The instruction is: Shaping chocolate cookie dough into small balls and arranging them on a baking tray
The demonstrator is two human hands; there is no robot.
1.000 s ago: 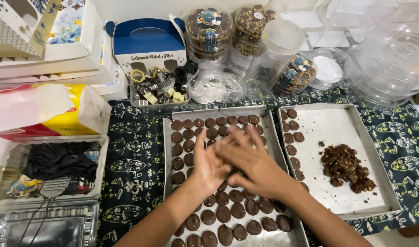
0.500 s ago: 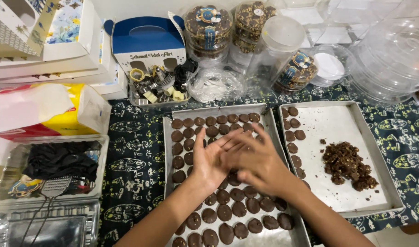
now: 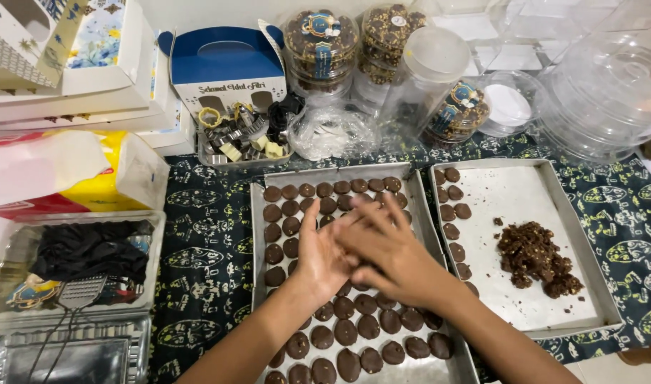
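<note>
Seen from the head camera, the left hand and right hand are pressed palm to palm above the long rectangular metal baking tray filled with rows of small round dark-brown chocolate cookies. The fingers are stretched out flat, and whether anything lies between the palms cannot be told. Just right stands a second metal tray lined with white paper, carrying a crumbly brown dough heap. Both trays rest on the dark patterned counter.
</note>
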